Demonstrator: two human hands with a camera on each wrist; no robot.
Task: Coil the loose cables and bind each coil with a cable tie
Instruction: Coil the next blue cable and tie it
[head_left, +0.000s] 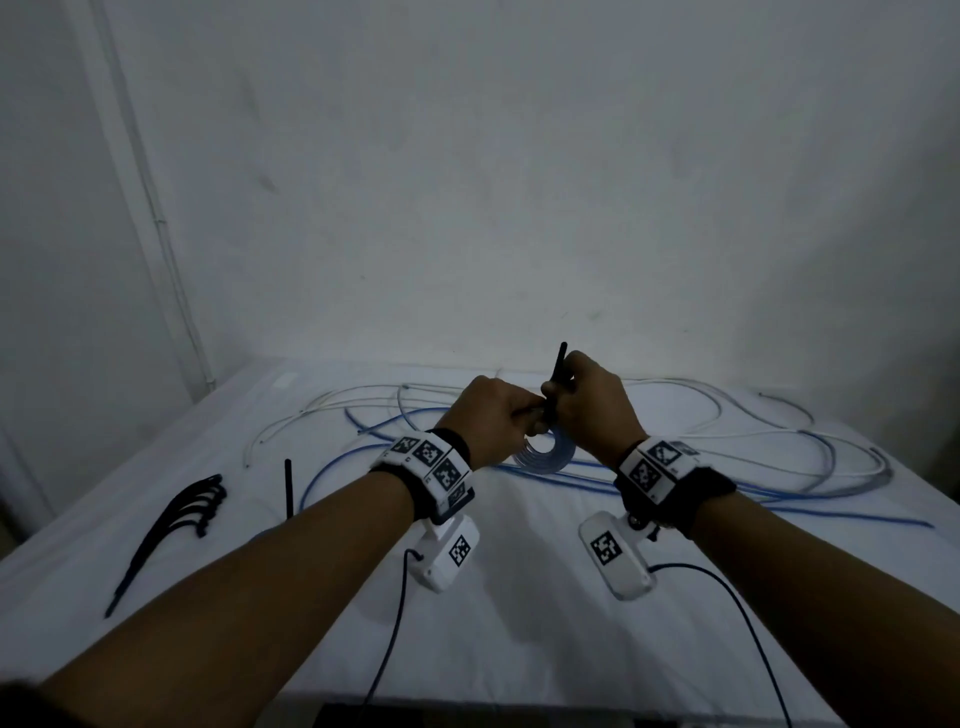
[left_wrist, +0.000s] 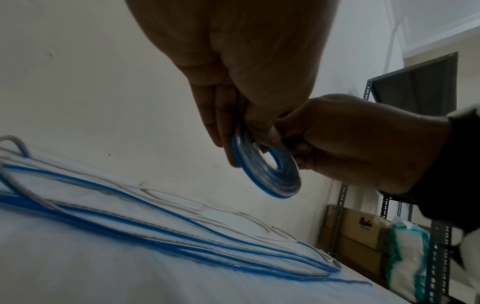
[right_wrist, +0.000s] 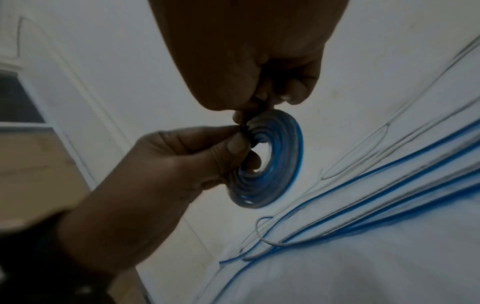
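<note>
Both forearms are seen nearest the head camera, each fitted with a marker-printed wrist band and a white camera unit with a dark lead. Raised above the desk (head_left: 519, 623), which is covered in white cloth, the left hand (head_left: 488, 415) and the right hand (head_left: 597, 410) are brought together around a small blue coil (head_left: 545, 457).

The coil is held clear of the surface, tightly wound, with a small open centre. In the right wrist view the left hand's thumb and fingers are seen pinching the coil at its rim and through its centre. The right hand's fingers are curled, pinching a black cable tie (head_left: 558, 371) whose free end sticks up above the knuckles. Where the tie passes round the coil is hidden by the fingers.

Loose cables (head_left: 779, 467), blue and white, are spread across the far and right part of the desk, well apart from the coil. A bundle of spare black cable ties (head_left: 176, 519) lies at the near left, fanned at its far end. A single black tie (head_left: 289, 488) lies just to the right of that bundle.

A pale wall is seen behind the desk.
</note>
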